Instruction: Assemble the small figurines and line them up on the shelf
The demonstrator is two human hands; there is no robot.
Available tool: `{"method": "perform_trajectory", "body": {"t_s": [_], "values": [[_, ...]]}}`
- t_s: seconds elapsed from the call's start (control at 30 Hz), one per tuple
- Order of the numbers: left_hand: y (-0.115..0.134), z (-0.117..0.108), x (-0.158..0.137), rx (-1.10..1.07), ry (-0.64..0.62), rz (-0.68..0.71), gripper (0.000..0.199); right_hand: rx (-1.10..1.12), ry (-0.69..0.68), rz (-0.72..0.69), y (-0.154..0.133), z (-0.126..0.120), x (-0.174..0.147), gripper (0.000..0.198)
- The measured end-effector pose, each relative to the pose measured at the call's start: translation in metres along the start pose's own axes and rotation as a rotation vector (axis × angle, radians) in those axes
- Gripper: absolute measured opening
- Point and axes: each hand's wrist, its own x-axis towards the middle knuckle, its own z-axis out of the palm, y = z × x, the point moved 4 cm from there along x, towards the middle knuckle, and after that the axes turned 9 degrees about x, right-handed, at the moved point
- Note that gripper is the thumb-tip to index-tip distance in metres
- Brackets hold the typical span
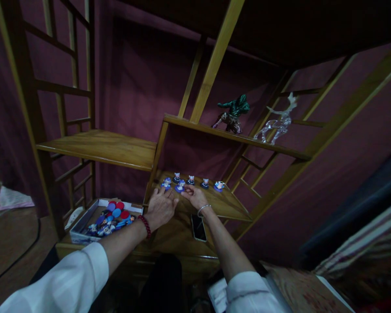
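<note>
Small toy figurines stand on the lower right wooden shelf. My right hand (195,197) pinches the purple base of a purple-and-white figurine (180,186) between thumb and fingers, with the base at shelf level. Just left of it, my left hand (162,206) lies with fingers stretched out and thumb apart, its fingertips close to another purple-and-white figurine (166,182); whether they touch it I cannot tell. Behind these are dark-based figurines (190,179) in a loose row, and a purple-based one (219,186) stands at the right end.
A shallow box (81,224) of loose figurines and red, blue and purple discs sits at lower left. A phone (199,228) lies below my right hand. On the upper shelf are a dark green figure (233,114) and a clear deer (278,121). Wooden posts (215,65) frame the shelves.
</note>
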Motion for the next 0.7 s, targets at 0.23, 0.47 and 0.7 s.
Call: {"method": "perform_trajectory", "body": {"t_s": [0.23, 0.47, 0.7], "values": [[0.001, 0.003, -0.001, 0.037, -0.02, -0.011, 0.04, -0.001, 0.002, 0.013, -0.001, 0.001, 0.003, 0.035], [0.001, 0.003, -0.001, 0.087, -0.028, -0.008, 0.041, 0.009, -0.018, -0.015, -0.002, 0.004, 0.008, 0.036], [0.001, 0.005, 0.0, 0.13, -0.024, 0.006, 0.04, -0.088, -0.051, -0.1, -0.01, 0.007, 0.011, 0.039]]}}
